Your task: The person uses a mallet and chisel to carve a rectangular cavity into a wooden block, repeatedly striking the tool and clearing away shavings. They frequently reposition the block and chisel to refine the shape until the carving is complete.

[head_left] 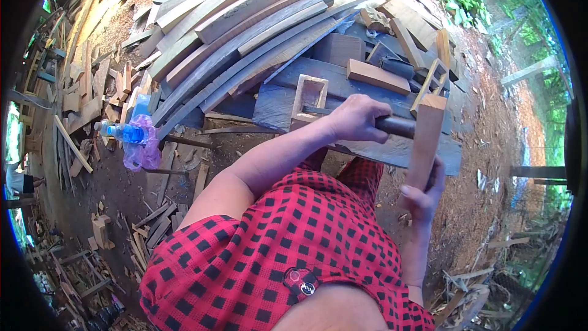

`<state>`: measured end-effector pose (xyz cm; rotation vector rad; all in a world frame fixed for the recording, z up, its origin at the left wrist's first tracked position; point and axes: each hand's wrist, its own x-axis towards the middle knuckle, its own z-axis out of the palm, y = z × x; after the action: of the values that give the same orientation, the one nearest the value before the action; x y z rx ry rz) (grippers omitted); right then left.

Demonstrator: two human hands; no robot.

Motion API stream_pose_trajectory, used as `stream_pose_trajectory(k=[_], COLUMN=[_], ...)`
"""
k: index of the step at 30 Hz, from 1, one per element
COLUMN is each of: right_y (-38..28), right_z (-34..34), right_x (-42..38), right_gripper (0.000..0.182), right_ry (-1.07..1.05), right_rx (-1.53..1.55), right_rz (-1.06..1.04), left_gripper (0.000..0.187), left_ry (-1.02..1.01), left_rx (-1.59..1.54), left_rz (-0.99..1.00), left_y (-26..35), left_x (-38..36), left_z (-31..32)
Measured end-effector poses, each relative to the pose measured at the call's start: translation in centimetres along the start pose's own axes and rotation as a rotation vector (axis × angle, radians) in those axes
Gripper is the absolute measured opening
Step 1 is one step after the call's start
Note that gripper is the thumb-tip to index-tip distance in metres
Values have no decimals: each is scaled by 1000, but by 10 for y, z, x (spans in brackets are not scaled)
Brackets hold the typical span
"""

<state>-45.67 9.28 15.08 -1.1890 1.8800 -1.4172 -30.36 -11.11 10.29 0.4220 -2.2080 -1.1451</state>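
My left hand (361,119) is wrapped round a chisel (395,125), whose thick dark handle sticks out to the right. On the other side of the fist its narrow metal blade reaches left into a wooden piece with a rectangular hollow (299,99). Gripped at its lower end by my right hand (424,195) is a wooden block (427,141), held upright. In this view the block overlaps the butt of the chisel handle. Both pieces are above a worn grey plank bench (275,101).
A brown wooden block (378,76) and a slotted wooden piece (432,86) lie on the bench. Long boards (257,40) are stacked behind. At left hang a plastic bottle (125,132) and a pink plastic bag (144,150). Offcuts (159,227) litter the ground.
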Motion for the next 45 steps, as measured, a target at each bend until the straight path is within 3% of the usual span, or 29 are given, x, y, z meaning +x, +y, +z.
stream_pose_trajectory(k=[3, 6, 7, 9, 10, 11, 13, 14, 15, 17, 18, 20, 21, 23, 24, 26, 30, 32, 35, 36, 37, 39, 41, 43, 44, 45], right_y=[-11, -6, 1, 18, 21, 20, 12, 18, 15, -7, -19, -38, -13, 59, 52, 22, -2, -4, 3, 28, 22, 11, 20, 2, -7, -15], right_z=[-19, -30, -24, -5, 2, 4, 5, -5, -11, -25, -25, -22, -20, -13, -5, 14, -24, -37, -6, 3, 10, 28, 2, -18, -21, -24], right_x=[0, 7, 8, 5, -6, -9, -13, -10, -9, -4, 0, 8, 4, -2, -4, -7, -1, 2, 7, 2, -1, -10, 1, 7, 8, 9], right_gripper=[80, 77, 77, 75, 74, 74, 75, 77, 77, 78, 78, 79, 79, 80, 80, 80, 76, 76, 77, 75, 75, 71, 71, 73, 73, 75], right_ry=[59, 451, 451, 363, 245, 245, -51, 82, 77, 292, 297, 641, 643, 304, 305, -6, 179, 333, 418, 306, 307, -83, -41, 215, 217, 336], right_rx=[189, 624, 621, 705, 458, 462, 254, 274, 276, 560, 561, 763, 760, 296, 301, 149, 147, 667, 788, 598, 601, 318, 305, 239, 238, 488], right_rz=[120, -141, -145, -176, 30, 32, 263, 174, 181, 7, 5, -211, -213, -167, -166, 73, -9, -123, -165, -81, -83, 175, 98, -59, -60, -74], left_gripper=[30, 31, 32, 32, 33, 34, 35, 35, 35, 36, 36, 35, 35, 35, 35, 36, 35, 34, 34, 34, 35, 35, 35, 35, 35, 35], left_ry=[-6, 7, 4, 4, 3, -4, -3, 9, 9, -17, -19, -9, -10, -15, -17, -13, 25, 36, 19, 20, 15, 2, 19, 25, 31, 32], left_rx=[-22, 1, 22, 40, 34, 30, 19, 7, 8, 24, 24, 23, 20, 28, 32, -2, 27, 17, -7, -9, 10, 34, 45, 41, 37, 36], left_rz=[-22, -14, -12, -7, -36, -66, -64, -66, -75, -63, -59, -60, -57, -59, -60, -107, -38, -47, -76, -73, -82, -97, -53, -50, -45, -42], left_y=[2, 1, 1, 1, 1, 1, 3, 3, 3, 2, 2, 2, 2, 1, 0, -3, -4, -6, -4, -4, -5, -5, -5, -8, -9, -8], left_x=[-3, 0, 1, 2, 3, 2, 1, -1, -3, 0, 1, 0, -1, -1, -2, -4, -5, -6, -6, -5, -5, -7, -7, -8, -8, -8], left_z=[-5, -5, -5, -3, -3, -3, -4, -6, -6, -6, -6, -6, -6, -7, -8, -10, -10, -9, -9, -9, -11, -13, -14, -12, -11, -13])
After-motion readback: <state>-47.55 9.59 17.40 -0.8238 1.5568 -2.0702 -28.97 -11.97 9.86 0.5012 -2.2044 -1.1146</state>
